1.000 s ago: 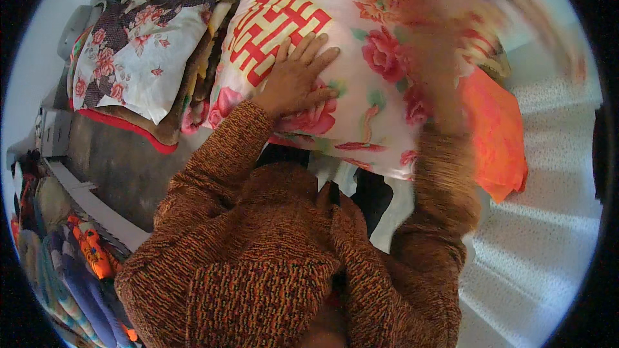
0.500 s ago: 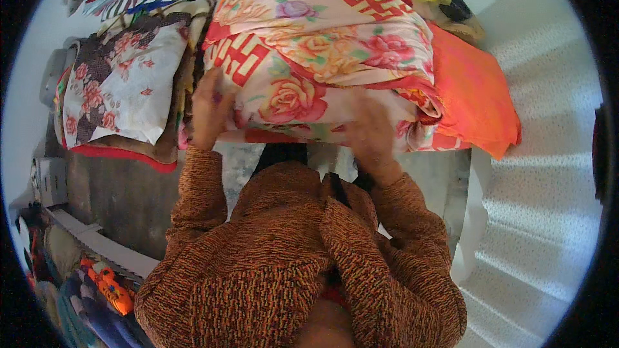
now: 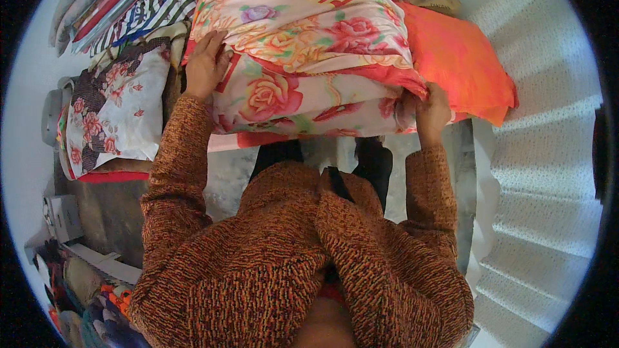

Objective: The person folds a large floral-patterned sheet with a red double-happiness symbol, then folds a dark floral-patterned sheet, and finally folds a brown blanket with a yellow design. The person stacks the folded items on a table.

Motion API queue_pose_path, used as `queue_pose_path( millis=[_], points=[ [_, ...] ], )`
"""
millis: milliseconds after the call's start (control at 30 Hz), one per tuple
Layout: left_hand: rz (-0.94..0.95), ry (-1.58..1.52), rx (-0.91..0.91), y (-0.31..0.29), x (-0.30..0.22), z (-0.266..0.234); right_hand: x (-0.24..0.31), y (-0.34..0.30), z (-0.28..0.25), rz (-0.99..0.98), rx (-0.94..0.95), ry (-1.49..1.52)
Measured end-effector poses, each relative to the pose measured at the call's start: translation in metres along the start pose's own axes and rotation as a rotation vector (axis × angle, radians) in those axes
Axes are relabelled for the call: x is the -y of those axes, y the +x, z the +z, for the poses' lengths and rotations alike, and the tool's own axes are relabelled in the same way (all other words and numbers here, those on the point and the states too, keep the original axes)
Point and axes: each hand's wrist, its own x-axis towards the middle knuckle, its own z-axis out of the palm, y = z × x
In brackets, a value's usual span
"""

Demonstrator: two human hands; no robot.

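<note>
A thick folded quilt (image 3: 303,58), pink with large red and yellow roses and a red pattern on top, lies in front of me on a pile of bedding. My left hand (image 3: 206,64) presses flat against the quilt's left side, fingers spread. At the quilt's right front corner, my right hand (image 3: 431,111) grips the red-edged fold. Both forearms wear a rust-brown knitted sleeve.
An orange cushion or cover (image 3: 461,58) lies right of the quilt. A white floral folded cloth (image 3: 113,109) sits to the left, with striped fabrics (image 3: 129,9) behind it. White steps (image 3: 548,174) run down the right. Boxes and bright bundles (image 3: 71,270) crowd the lower left.
The quilt has been folded over and now sits squarer. My left hand moved from its top to its left side. My right hand came down to grip the right corner.
</note>
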Motion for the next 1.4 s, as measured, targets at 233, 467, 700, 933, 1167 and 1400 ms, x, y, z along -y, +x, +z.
queue_pose_path(
  millis=[233,467,700,933,1167,1400],
  points=[
    [0.012,0.218,-0.045,0.021,0.01,0.014,0.004,-0.099,-0.024,-0.111,0.151,-0.025],
    [0.182,0.457,-0.22,0.029,0.015,-0.04,-0.014,-0.139,-0.002,-0.024,0.27,0.014],
    [-0.067,0.268,-0.098,-0.006,0.048,-0.039,-0.013,-0.167,0.001,0.025,0.633,0.246],
    [-0.167,0.014,-0.069,-0.002,0.05,-0.032,-0.057,-0.173,0.012,0.95,0.66,1.138],
    [-0.182,-0.165,0.055,0.024,0.059,0.003,-0.042,-0.125,0.034,1.392,0.628,1.383],
    [-0.157,-0.068,0.053,0.03,0.077,0.053,-0.047,-0.156,0.124,1.472,0.209,1.88]
  ],
)
